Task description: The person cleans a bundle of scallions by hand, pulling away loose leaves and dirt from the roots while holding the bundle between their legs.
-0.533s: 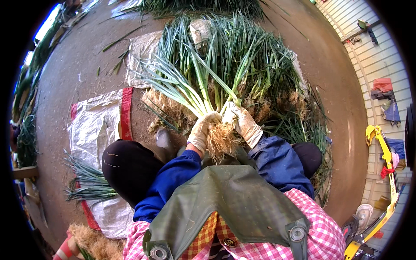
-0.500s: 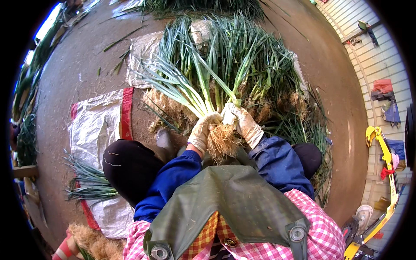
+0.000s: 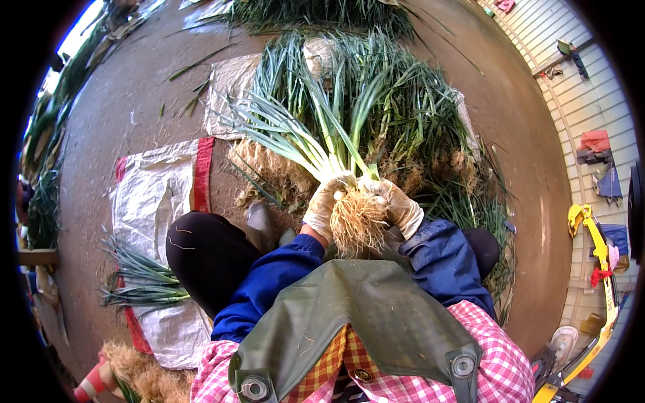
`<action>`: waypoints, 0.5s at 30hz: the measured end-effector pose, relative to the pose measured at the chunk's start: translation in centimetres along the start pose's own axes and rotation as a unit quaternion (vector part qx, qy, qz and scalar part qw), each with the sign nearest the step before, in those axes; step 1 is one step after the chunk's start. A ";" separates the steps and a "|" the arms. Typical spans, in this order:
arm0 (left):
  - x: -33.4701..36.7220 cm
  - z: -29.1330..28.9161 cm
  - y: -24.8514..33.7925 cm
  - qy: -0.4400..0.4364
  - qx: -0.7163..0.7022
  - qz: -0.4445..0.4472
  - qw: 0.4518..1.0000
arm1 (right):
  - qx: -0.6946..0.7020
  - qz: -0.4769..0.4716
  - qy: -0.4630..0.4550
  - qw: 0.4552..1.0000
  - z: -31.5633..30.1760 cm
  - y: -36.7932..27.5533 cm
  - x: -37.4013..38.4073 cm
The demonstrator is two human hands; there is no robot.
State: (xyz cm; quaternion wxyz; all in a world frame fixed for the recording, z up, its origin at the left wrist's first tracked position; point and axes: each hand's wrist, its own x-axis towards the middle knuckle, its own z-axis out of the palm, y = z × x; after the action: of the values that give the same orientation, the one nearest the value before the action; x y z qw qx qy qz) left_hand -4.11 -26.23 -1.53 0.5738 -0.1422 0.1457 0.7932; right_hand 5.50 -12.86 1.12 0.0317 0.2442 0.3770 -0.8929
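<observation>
Both my gloved hands are closed side by side around a small bunch of green onions point(image 3: 316, 149), in front of my knees. My left hand point(image 3: 326, 205) wraps the white stems from the left. My right hand point(image 3: 398, 203) grips the right side, at the base of the stems. The pale, stringy roots point(image 3: 359, 225) hang between the hands toward me, while the leaves fan out away from me. Just beyond lies a large heap of green onions point(image 3: 410, 101), its tangled roots on my side.
A white woven sack point(image 3: 151, 180) with red edges lies at left, with a smaller bunch of green onions point(image 3: 146, 277) on it. Fibrous roots point(image 3: 151, 373) show at lower left. Another heap of green onions point(image 3: 322, 15) lies farther off. A yellow metal bar point(image 3: 598, 235) stands at right.
My right hand has lowered and turned against the base of the bunch, level with the left. The roots now spread more toward me. The whole view has shifted slightly.
</observation>
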 end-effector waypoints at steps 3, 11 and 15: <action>-0.5 1.5 -0.2 0.009 -0.023 -0.032 0.999 | 0.000 -0.015 -0.012 1.000 -0.7 -0.1 -1.6; 0.2 0.2 1.1 -0.122 -0.060 -0.025 0.990 | 0.001 -0.111 -0.114 0.987 -5.2 -7.4 -13.3; -0.4 -1.0 2.1 -0.117 -0.063 -0.005 0.991 | -0.203 -0.140 0.341 0.907 -10.7 -12.6 -23.4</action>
State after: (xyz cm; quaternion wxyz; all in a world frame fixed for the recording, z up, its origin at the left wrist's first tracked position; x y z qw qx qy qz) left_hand -5.92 -27.60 -2.19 0.5808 -0.0854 0.0266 0.8091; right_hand 27.43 0.51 13.84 -0.1750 0.4668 0.5682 -0.6548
